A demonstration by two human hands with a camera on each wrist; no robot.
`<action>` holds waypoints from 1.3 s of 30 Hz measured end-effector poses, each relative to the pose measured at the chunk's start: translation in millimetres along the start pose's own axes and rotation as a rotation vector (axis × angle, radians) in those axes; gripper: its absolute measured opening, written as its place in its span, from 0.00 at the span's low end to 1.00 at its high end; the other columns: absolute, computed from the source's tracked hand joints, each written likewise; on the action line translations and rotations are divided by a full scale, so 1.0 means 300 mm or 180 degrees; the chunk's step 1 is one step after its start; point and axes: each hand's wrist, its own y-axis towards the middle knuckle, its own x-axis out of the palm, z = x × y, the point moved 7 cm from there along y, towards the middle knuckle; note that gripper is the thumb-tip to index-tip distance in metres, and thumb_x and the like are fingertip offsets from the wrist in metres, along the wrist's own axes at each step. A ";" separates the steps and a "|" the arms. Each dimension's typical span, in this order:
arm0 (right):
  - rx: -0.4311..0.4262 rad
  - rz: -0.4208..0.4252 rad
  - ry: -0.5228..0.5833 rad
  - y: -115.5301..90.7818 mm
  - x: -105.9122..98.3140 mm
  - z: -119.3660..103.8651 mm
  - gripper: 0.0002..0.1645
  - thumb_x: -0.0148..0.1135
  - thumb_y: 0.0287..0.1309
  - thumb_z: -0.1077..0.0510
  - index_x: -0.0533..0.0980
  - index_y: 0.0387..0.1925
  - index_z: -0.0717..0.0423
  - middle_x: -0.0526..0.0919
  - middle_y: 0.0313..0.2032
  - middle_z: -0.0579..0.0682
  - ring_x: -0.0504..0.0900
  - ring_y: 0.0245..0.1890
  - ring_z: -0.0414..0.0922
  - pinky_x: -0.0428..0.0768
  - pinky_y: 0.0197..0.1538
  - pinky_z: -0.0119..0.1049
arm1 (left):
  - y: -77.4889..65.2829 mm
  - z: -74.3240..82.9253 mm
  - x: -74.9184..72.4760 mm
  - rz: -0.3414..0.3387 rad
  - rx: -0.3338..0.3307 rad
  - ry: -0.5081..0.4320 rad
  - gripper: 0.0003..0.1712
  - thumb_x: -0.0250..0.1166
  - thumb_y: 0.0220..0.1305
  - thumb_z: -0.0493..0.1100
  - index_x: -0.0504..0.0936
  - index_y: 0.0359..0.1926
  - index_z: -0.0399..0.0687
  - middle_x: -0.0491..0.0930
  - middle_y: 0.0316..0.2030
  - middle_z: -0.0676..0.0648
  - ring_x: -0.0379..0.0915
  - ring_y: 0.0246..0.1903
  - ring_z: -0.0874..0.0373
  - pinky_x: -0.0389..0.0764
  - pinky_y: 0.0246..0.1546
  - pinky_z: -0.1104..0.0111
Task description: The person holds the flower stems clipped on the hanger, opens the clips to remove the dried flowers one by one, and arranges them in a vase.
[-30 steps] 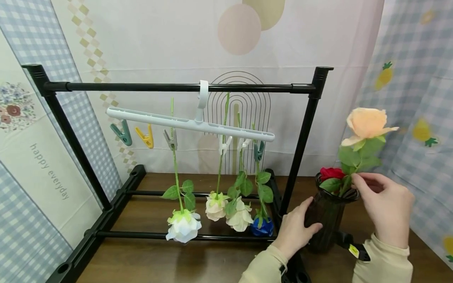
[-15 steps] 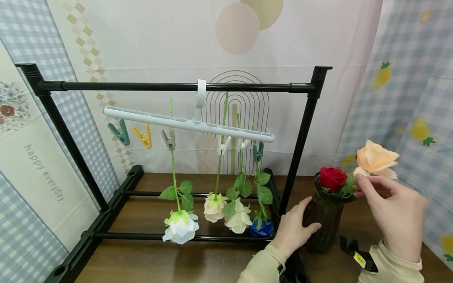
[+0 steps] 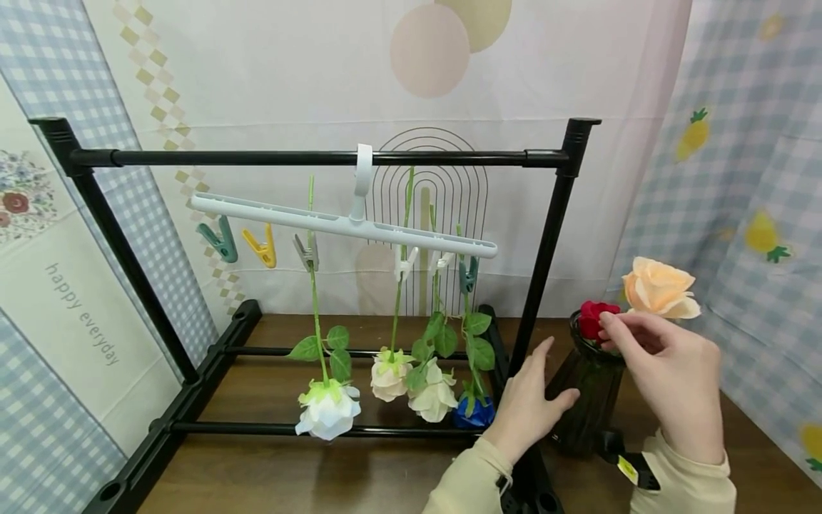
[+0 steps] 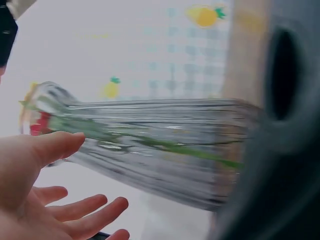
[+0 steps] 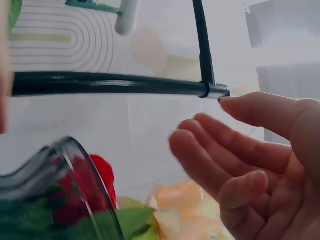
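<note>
A dark ribbed glass vase stands on the table at the right, its rim around a red rose. The peach rose shows beyond the vase's rim, its lower part hidden by my right hand. That hand hovers beside the rim with fingers loosely bent; in the right wrist view, thumb and fingers are apart with nothing between them. My left hand is at the vase's left side, fingers spread and relaxed. A green stem runs down inside the glass in the left wrist view.
A black rack spans the left and middle. From its bar hangs a pale blue hanger whose clips hold upside-down flowers, including a white rose and a blue rose. A green clip and a yellow clip hold nothing.
The peach rose has come down lower at the vase. My right hand has let go of it and shifted left toward the red rose. My left hand has eased slightly away from the glass.
</note>
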 end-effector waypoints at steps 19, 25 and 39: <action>-0.0636 0.0080 0.0284 -0.005 0.060 -0.071 0.05 0.69 0.55 0.61 0.85 0.26 0.57 0.73 0.21 0.14 0.72 0.21 0.14 0.69 0.30 0.11 | -0.158 0.231 -0.398 0.0724 0.0919 0.0687 0.33 0.64 0.65 0.48 0.66 0.68 0.51 0.82 0.52 0.52 0.78 0.51 0.58 0.77 0.51 0.67; -0.0636 0.0019 0.0234 -0.011 0.067 -0.073 0.04 0.69 0.55 0.60 0.85 0.26 0.53 0.79 0.18 0.26 0.72 0.21 0.14 0.69 0.30 0.13 | -0.226 0.210 -0.546 0.0925 0.0949 0.0909 0.35 0.66 0.63 0.47 0.65 0.69 0.49 0.79 0.55 0.51 0.76 0.54 0.54 0.75 0.58 0.57; -0.0668 -0.0142 0.0092 -0.012 0.076 -0.063 0.05 0.67 0.58 0.58 0.85 0.27 0.51 0.83 0.18 0.36 0.71 0.21 0.14 0.68 0.29 0.15 | -0.348 0.016 -0.905 0.2280 0.0723 0.1213 0.29 0.69 0.58 0.39 0.73 0.61 0.37 0.79 0.54 0.38 0.74 0.55 0.44 0.74 0.57 0.51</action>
